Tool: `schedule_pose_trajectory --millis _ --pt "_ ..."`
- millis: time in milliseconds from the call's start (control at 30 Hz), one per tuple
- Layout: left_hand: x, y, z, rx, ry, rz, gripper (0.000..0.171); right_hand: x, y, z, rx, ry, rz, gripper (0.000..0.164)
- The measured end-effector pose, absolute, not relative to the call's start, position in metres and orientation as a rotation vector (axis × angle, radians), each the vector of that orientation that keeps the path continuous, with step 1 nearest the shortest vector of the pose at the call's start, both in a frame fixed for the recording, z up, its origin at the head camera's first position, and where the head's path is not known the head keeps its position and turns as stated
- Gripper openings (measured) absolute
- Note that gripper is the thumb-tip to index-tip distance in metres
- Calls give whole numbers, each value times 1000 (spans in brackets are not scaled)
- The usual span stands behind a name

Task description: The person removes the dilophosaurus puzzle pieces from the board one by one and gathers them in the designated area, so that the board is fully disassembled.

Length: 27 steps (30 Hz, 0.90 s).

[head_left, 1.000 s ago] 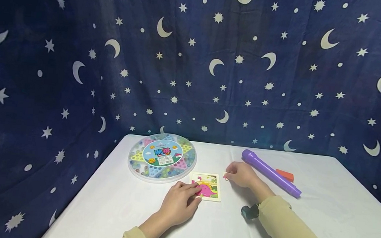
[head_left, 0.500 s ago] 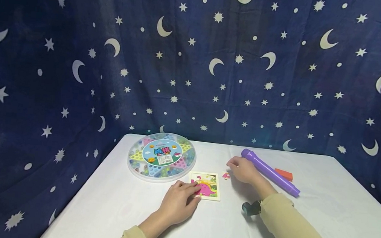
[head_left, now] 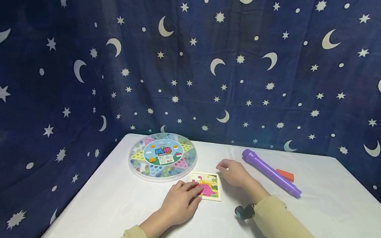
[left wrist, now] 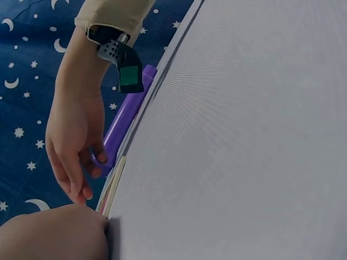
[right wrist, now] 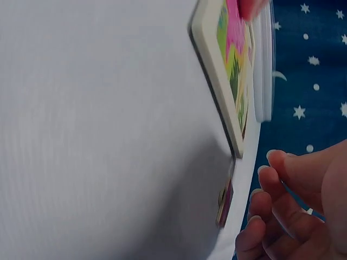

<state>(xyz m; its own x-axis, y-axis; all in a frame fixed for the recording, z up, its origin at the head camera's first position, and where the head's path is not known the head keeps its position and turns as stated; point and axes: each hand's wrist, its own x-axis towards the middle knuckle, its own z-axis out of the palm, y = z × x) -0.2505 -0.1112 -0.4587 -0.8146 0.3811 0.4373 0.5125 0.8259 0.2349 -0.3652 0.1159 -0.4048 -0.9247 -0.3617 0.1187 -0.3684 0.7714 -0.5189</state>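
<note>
A small square picture puzzle with a pink dinosaur and a cream frame lies flat on the white table. My left hand rests on its left side, fingertips on the dinosaur. Beyond the puzzle's upper right corner, my right hand hovers over the table with its fingers loosely bent. In the right wrist view, nothing shows between the thumb and fingers of that hand. A small loose puzzle piece lies on the table near the frame's corner; the right hand covers it in the head view.
A round Chinese checkers set with marbles under a clear lid stands behind the puzzle to the left. On the right lie a purple microphone-shaped tube and an orange-red block. A dark blue curtain hangs behind the table.
The right hand held the loose piece at the table, let it go and lifted off. It has since shifted left, over the piece. The left hand stays on the puzzle.
</note>
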Motion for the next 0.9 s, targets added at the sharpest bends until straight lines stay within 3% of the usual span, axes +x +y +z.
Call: schedule_pose_trajectory --millis 333,900 --pt "-250 -111 -458 -673 -2641 -484 38 -356 96 -401 640 -2989 886 15" --pt "-248 -110 -456 -691 -2654 -390 39 -350 67 -400 882 -3075 620 36"
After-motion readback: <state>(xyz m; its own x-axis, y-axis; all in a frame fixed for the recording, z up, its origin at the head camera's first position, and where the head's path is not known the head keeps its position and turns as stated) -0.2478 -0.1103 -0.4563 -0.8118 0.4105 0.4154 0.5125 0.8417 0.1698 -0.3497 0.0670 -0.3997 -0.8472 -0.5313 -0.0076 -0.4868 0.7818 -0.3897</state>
